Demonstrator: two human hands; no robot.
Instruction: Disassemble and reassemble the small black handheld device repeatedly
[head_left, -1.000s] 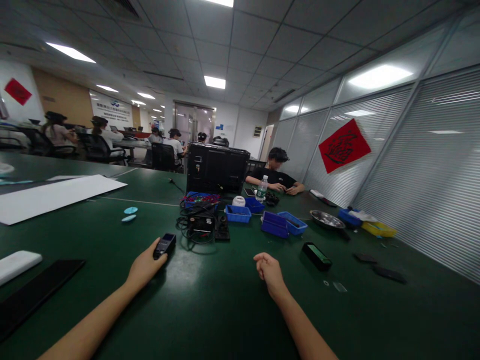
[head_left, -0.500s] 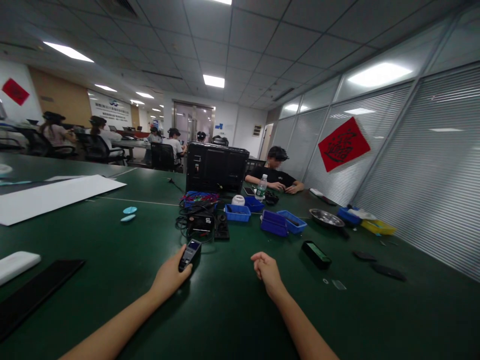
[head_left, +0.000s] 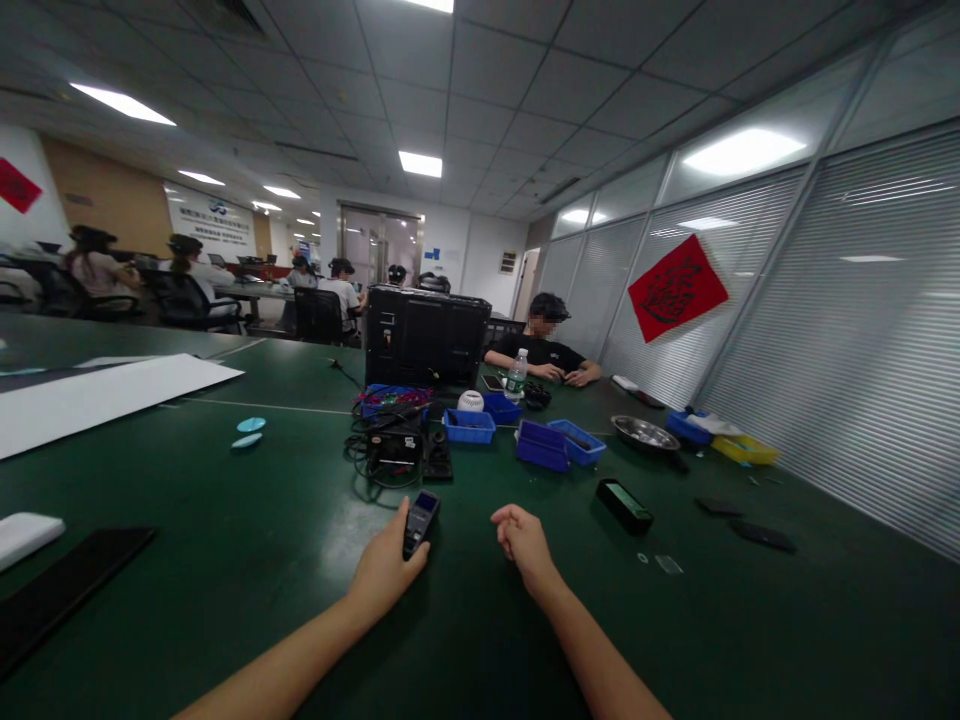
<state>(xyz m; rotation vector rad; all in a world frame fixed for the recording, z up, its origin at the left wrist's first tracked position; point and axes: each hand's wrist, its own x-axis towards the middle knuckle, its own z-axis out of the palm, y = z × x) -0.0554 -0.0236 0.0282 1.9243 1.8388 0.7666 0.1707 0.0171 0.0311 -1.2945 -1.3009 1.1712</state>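
My left hand (head_left: 386, 572) is closed round a small black handheld device (head_left: 420, 520) with a lit little screen, holding it just above the green table (head_left: 247, 520). My right hand (head_left: 523, 540) rests on the table a short way to the right, fingers curled in a loose fist with nothing visible in them. Just beyond the device lies a black box with tangled cables (head_left: 394, 452). A flat black case with a green face (head_left: 624, 506) lies to the right of my right hand.
Blue bins (head_left: 561, 444), a metal bowl (head_left: 645, 433), a yellow tray (head_left: 745, 449) and a large black case (head_left: 424, 337) stand farther back. A seated person (head_left: 544, 350) works across the table. A white sheet (head_left: 97, 395) and a black strip (head_left: 60, 590) lie at the left.
My left hand has carried the black device to the right and nearer, close to my right hand. The right hand has barely moved.
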